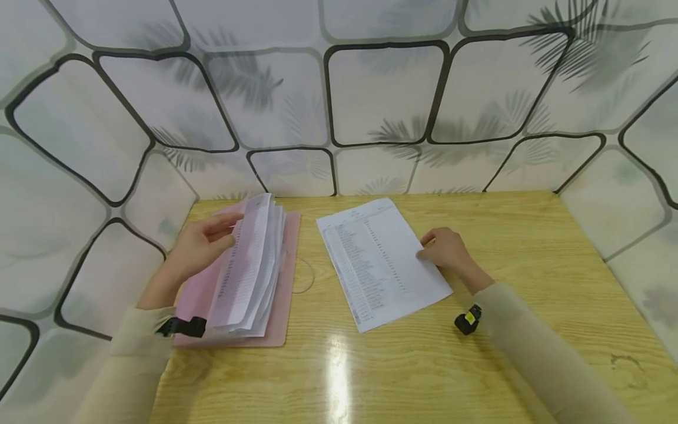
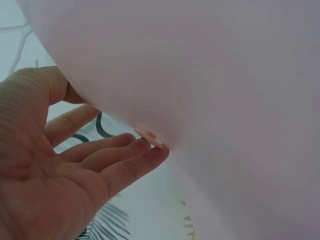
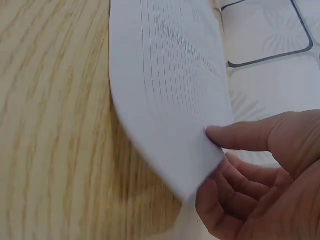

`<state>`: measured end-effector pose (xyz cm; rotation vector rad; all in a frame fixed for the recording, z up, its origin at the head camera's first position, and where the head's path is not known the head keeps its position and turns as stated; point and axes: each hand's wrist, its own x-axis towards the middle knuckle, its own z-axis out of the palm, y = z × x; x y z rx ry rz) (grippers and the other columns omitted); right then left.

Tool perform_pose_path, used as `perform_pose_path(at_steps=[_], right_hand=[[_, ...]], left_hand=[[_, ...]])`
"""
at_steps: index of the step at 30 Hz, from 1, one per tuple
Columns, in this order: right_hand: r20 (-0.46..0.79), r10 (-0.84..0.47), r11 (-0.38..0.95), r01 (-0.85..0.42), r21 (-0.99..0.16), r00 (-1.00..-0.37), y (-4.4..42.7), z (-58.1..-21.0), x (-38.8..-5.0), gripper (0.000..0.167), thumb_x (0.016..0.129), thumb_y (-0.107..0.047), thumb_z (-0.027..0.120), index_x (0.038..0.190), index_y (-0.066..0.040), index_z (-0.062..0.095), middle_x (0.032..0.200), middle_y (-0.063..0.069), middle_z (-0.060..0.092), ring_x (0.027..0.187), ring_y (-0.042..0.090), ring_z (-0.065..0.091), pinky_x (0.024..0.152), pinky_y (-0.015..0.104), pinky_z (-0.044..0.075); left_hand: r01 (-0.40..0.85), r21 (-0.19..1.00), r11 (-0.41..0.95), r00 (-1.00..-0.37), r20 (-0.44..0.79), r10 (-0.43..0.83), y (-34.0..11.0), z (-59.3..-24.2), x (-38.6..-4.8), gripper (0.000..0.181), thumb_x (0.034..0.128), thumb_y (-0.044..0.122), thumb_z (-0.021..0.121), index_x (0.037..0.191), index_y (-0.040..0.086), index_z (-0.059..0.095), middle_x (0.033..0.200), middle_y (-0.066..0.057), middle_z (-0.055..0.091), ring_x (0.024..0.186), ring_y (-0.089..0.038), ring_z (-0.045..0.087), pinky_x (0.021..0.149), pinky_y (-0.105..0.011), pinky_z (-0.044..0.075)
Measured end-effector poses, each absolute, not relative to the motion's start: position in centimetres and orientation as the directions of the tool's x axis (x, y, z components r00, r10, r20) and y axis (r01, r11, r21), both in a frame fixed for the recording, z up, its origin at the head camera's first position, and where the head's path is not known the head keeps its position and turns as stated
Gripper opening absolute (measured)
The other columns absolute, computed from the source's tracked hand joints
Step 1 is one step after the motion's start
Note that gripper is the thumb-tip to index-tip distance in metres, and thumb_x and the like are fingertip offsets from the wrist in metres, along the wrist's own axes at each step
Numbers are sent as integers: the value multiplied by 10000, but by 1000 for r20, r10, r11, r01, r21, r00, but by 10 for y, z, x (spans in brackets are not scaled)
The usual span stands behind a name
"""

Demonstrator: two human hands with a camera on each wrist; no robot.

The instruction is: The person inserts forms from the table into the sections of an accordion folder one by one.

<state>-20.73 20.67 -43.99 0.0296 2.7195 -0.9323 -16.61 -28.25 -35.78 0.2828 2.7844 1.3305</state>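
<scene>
In the head view, a pink document folder (image 1: 293,259) lies at the left with a fanned stack of printed papers (image 1: 249,277) standing partly upright inside it. My left hand (image 1: 201,241) holds the folder's raised side at the upper left. The left wrist view shows the pink cover (image 2: 200,75), with the thumb hooked over its edge and fingertips against a small round button (image 2: 148,137). To the right, a printed sheet (image 1: 376,259) with columns of text lies on the table. My right hand (image 1: 447,250) pinches its right edge, which lifts and bends in the right wrist view.
A thin string loop (image 1: 306,277) lies beside the folder on the wooden table (image 1: 402,365). Patterned walls (image 1: 384,94) border the table at the back and both sides. A black wrist camera (image 1: 468,320) sits at the right cuff.
</scene>
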Motion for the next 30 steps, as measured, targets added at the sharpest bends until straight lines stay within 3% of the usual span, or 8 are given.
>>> perform_pose_path(at_steps=[6,10,18,26,30], right_hand=[[-487,-154,651,283,-704,-860,210,-452,-213,379,894,-126,802,1195,58,663,869,75,754,675,133,679,600,294,572],[-580,-195,578,385,-719,-791,212,-457,-213,365,919,-121,797,1208,39,641,876,61,758,698,150,710,629,317,606],[-601,-215,535,422,-732,-770,215,-455,-212,307,962,-159,759,1173,4,607,836,21,690,687,128,648,598,273,567],[-613,-326,458,447,-768,-720,212,-461,-210,395,987,-118,724,1322,57,611,845,25,769,677,125,710,622,288,617],[-602,-353,444,438,-782,-717,210,-461,-210,358,995,-107,707,1298,59,614,838,12,766,667,104,694,603,263,600]], left_hand=[[154,769,621,-982,47,186,-283,-359,-167,470,1004,57,603,1467,-21,587,1471,-302,590,1309,-473,612,860,-7,452],[159,764,625,-981,52,186,-283,-359,-166,465,1001,60,602,1459,-21,595,1462,-304,595,1299,-482,617,855,-9,450],[153,748,646,-983,50,174,-283,-359,-166,459,1001,74,607,1454,0,607,1454,-291,609,1291,-475,629,847,-5,440],[161,759,631,-983,65,173,-283,-362,-167,462,994,70,614,1447,-15,609,1443,-299,613,1293,-477,618,859,-9,444],[164,767,620,-982,68,176,-283,-361,-167,461,992,58,609,1447,-16,609,1449,-297,609,1297,-478,611,864,-11,449]])
